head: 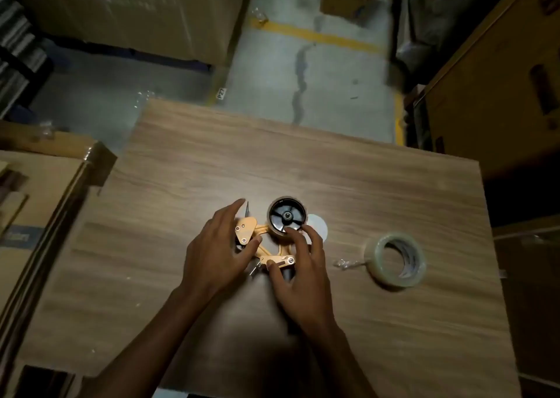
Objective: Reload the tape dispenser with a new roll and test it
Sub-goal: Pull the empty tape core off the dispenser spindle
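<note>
Orange tape dispenser (266, 246) lies flat on its side near the middle of the wood-grain surface (363, 185), black spoked hub (285, 215) uppermost and bare of tape. Left hand (216, 252): grip spread, palm over the blade end, fingertips resting on the orange side plate. Right hand (303, 264): grip spread too, fingertips touching the hub rim and the lower orange arm; nothing pinched. New roll of clear tape (394, 261) lies flat to the right, well apart from the dispenser, a crumpled loose end (344, 263) trailing from it toward the hands. A pale disc (318, 226) sits just behind the right fingers, partly hidden. Around: cardboard boxes (39, 203) hard against the left edge, more cartons (497, 79) at right, concrete floor (303, 79) with a yellow line (318, 36) beyond.
</note>
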